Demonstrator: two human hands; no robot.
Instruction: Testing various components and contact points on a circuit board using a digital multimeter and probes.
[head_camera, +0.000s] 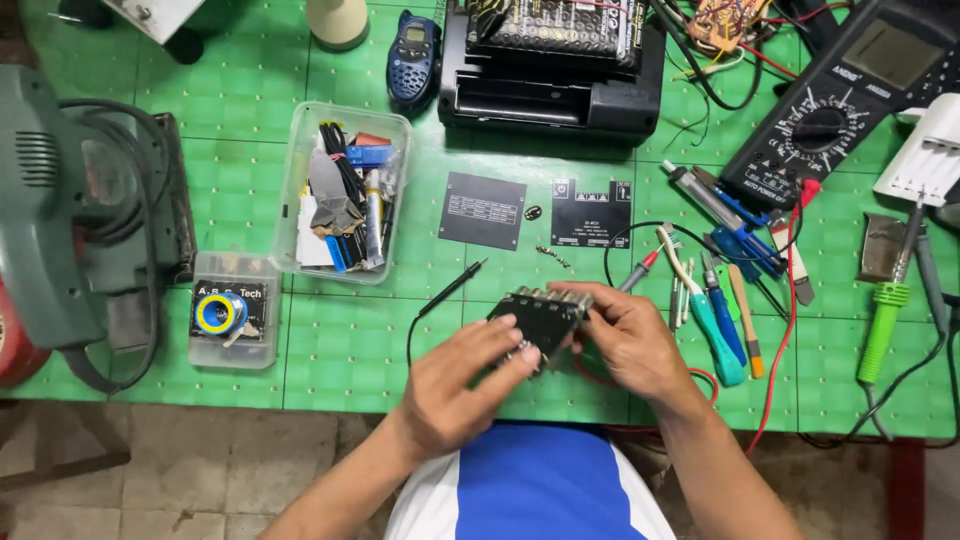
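Two hands, one black circuit board. Two clear plastic boxes, two black plates, one multimeter. One green-handled screwdriver, one blue handset.

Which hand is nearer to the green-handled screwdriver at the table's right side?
The right hand. It holds the small black board with open mat between it and the green-handled screwdriver. The left hand is farther, on the board's other side.

Bright, even overhead light; soft shadows, sharp focus.
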